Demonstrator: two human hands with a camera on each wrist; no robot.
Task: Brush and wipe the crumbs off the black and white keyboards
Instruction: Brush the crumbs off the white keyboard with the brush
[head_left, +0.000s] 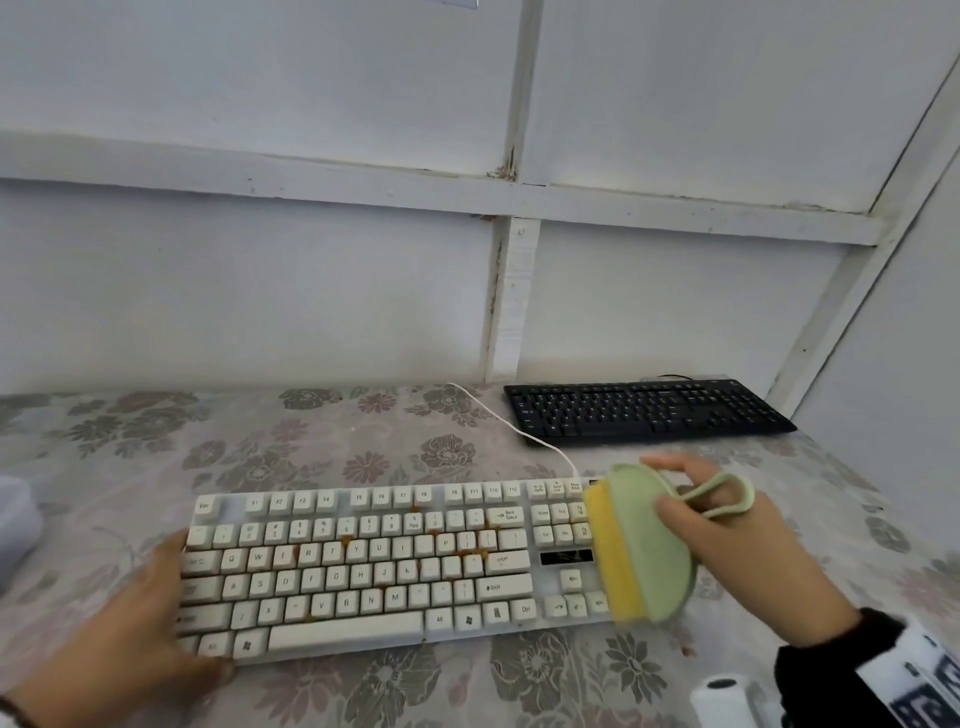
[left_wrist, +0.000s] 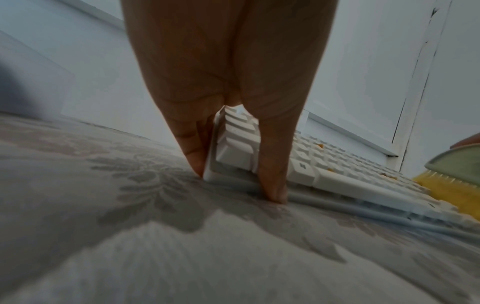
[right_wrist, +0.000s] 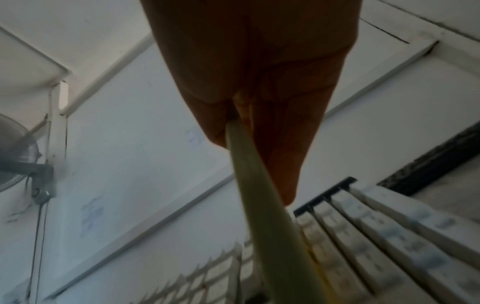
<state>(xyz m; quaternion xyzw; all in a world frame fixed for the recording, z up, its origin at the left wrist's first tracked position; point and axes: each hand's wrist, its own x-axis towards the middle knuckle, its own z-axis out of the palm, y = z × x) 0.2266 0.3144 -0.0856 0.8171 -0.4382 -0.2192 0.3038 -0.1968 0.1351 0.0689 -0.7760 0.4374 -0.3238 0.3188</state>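
On the floral-covered worktop (head_left: 363, 431) we have the white keyboard (head_left: 384, 566) lying nearest us, and brown crumbs (head_left: 470, 552) still sit between its keys, thickest around the middle rows, so we judge the sweeping here to be at its start. Our right hand (head_left: 727, 525) is clamped on the green brush (head_left: 649, 545), thumb and fingers around its body, with the yellow bristles (head_left: 613, 556) standing over the number-pad end. Our left hand (head_left: 119, 629) steadies the opposite end, thumb and fingers pinching the frame's corner against the cloth. Well apart, at the far right by the wall, the black keyboard (head_left: 644, 410) lies untouched; whether it carries crumbs we cannot tell. Wiping appears not yet begun, and a white roll (head_left: 722, 701) stands at the near right edge.
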